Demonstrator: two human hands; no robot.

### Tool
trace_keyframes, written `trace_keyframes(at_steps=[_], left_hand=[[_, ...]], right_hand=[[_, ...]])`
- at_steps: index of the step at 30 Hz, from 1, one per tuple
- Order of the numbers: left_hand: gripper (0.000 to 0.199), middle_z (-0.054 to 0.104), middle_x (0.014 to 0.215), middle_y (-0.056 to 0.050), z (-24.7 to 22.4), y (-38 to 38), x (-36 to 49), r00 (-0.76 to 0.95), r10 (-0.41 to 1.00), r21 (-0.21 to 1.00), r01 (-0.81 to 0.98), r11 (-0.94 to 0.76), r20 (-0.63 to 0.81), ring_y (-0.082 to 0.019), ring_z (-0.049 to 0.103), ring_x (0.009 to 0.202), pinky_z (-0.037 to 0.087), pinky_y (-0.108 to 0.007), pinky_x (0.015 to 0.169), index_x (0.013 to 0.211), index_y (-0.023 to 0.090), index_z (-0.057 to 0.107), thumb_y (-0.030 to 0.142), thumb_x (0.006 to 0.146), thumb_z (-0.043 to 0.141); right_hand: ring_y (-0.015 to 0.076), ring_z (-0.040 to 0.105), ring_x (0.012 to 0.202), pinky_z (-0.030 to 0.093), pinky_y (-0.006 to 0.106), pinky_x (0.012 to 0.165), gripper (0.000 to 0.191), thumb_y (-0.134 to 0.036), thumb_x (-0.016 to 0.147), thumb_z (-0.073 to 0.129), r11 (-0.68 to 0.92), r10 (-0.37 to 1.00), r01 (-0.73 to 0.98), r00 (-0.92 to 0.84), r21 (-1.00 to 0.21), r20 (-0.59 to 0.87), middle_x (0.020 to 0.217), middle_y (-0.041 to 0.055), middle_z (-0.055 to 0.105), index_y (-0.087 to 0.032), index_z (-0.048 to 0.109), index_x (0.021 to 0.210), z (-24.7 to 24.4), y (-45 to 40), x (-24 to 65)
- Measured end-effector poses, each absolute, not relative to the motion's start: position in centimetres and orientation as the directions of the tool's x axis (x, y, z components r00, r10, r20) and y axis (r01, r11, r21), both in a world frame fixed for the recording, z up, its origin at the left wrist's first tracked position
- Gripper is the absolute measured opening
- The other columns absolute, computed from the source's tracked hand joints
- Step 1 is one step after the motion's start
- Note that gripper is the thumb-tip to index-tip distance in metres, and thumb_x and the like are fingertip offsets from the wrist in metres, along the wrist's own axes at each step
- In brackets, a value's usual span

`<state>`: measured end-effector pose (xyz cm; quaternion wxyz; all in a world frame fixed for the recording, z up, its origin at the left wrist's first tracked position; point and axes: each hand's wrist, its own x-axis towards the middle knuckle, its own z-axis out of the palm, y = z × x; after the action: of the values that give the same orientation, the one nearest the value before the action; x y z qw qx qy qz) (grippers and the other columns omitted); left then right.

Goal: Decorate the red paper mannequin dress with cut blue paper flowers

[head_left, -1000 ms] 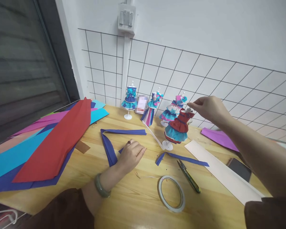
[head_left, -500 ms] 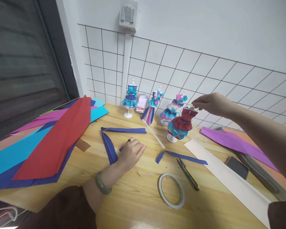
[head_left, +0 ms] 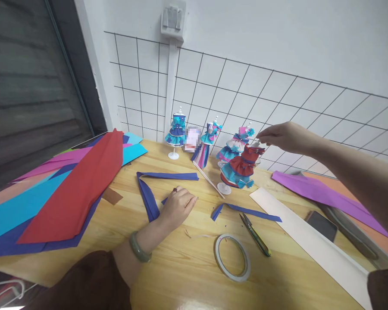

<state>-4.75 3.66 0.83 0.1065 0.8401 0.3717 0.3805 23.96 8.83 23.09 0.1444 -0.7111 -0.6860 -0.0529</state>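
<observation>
My right hand (head_left: 280,134) pinches the neck of a small dress-form mannequin (head_left: 241,165) with a red bodice and a tiered red and light-blue skirt. The mannequin leans to the right, over its white round base (head_left: 224,188). Loosely curled, my left hand (head_left: 178,207) rests on the table beside a folded dark-blue fabric strip (head_left: 147,193). Its fingertips are turned under, so anything inside them is hidden. A small bit of blue shows at that hand's edge. Right of it lies another blue strip (head_left: 252,211), near thread snips (head_left: 255,234) and a roll of tape (head_left: 232,257).
Three other dressed mannequins, in blue (head_left: 176,131), striped (head_left: 207,140) and pink-blue (head_left: 233,148), stand by the wall grid. Coloured fabric (head_left: 80,185) is piled left. A pale strip (head_left: 304,241), a phone (head_left: 321,226) and purple fabric (head_left: 323,196) lie right.
The red and blue mannequin has turned, its skirt bow swinging right, and its base has shifted slightly left. My right hand moved a little left with it. My left hand stayed put.
</observation>
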Motion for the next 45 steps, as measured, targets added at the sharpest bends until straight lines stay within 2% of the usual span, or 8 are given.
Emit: trace_keyframes(at_steps=[9,19,26,34,37,41,43,45], left_hand=[[0.032,0.059,0.070,-0.004,0.7,3.8,-4.7,0.434,0.715,0.470,0.547,-0.693,0.549,-0.016,0.051,0.075,0.037,-0.032,0.075,0.066,0.018,0.058,0.025,0.089,0.037],[0.033,0.057,0.066,-0.003,0.7,3.9,-4.8,0.423,0.729,0.522,0.513,-0.682,0.538,-0.015,0.050,0.070,0.037,-0.030,0.072,0.064,0.018,0.056,0.025,0.089,0.036],[0.033,0.058,0.067,-0.003,0.6,4.0,-4.8,0.403,0.731,0.546,0.489,-0.680,0.550,-0.015,0.050,0.071,0.037,-0.031,0.072,0.066,0.018,0.058,0.026,0.089,0.035],[0.034,0.057,0.064,-0.002,0.4,4.1,-4.7,0.371,0.760,0.602,0.465,-0.650,0.534,-0.015,0.050,0.070,0.038,-0.030,0.072,0.062,0.018,0.055,0.028,0.088,0.037],[0.035,0.058,0.063,-0.002,0.3,4.5,-4.9,0.299,0.821,0.718,0.399,-0.570,0.486,-0.015,0.054,0.070,0.040,-0.029,0.070,0.059,0.018,0.055,0.033,0.087,0.039],[0.036,0.066,0.080,-0.006,0.4,5.9,-5.6,0.153,0.950,0.925,0.229,-0.302,0.272,-0.018,0.060,0.081,0.044,-0.029,0.073,0.073,0.016,0.062,0.042,0.084,0.040],[0.039,0.067,0.087,-0.007,0.4,6.6,-6.1,0.152,0.971,0.943,0.249,-0.219,0.186,-0.019,0.060,0.087,0.044,-0.028,0.076,0.076,0.014,0.063,0.044,0.083,0.039],[0.035,0.067,0.087,-0.007,0.4,7.1,-6.6,0.221,0.966,0.924,0.323,-0.203,0.135,-0.018,0.060,0.085,0.045,-0.027,0.074,0.077,0.014,0.063,0.042,0.080,0.043]], right_hand=[[0.0121,0.056,0.066,0.038,0.025,0.060,0.022,-0.027,0.075,0.057,-0.021,0.955,0.993,0.053,-0.114,0.291,0.075,0.0005,0.069,-0.018,0.072,0.088,22.7,8.7,24.2],[0.0137,0.058,0.071,0.039,0.026,0.061,0.024,-0.032,0.073,0.059,-0.041,0.955,0.992,0.074,-0.119,0.288,0.080,0.0003,0.070,-0.019,0.072,0.088,22.7,8.3,23.9],[0.0118,0.055,0.064,0.037,0.026,0.059,0.023,-0.030,0.073,0.058,-0.040,0.953,0.993,0.070,-0.108,0.296,0.070,-0.0001,0.068,-0.016,0.072,0.085,22.7,8.2,23.9],[0.0119,0.054,0.063,0.037,0.026,0.059,0.024,-0.031,0.073,0.059,-0.048,0.948,0.992,0.082,-0.117,0.308,0.072,0.0006,0.069,-0.017,0.073,0.087,22.6,8.0,23.6],[0.0115,0.053,0.061,0.037,0.027,0.058,0.025,-0.031,0.072,0.059,-0.051,0.946,0.992,0.086,-0.119,0.312,0.069,0.0012,0.068,-0.016,0.073,0.087,22.6,8.0,23.5],[0.0111,0.053,0.060,0.036,0.027,0.058,0.025,-0.031,0.072,0.060,-0.052,0.941,0.992,0.088,-0.115,0.327,0.070,0.0015,0.068,-0.016,0.073,0.086,22.5,7.9,23.6],[0.0111,0.053,0.061,0.036,0.026,0.057,0.025,-0.031,0.072,0.059,-0.049,0.939,0.992,0.085,-0.114,0.332,0.072,0.0017,0.069,-0.017,0.073,0.088,22.4,7.9,23.7],[0.0112,0.053,0.061,0.036,0.026,0.057,0.026,-0.031,0.073,0.058,-0.050,0.939,0.992,0.085,-0.112,0.335,0.073,0.0018,0.069,-0.017,0.072,0.090,22.3,7.8,23.8]])
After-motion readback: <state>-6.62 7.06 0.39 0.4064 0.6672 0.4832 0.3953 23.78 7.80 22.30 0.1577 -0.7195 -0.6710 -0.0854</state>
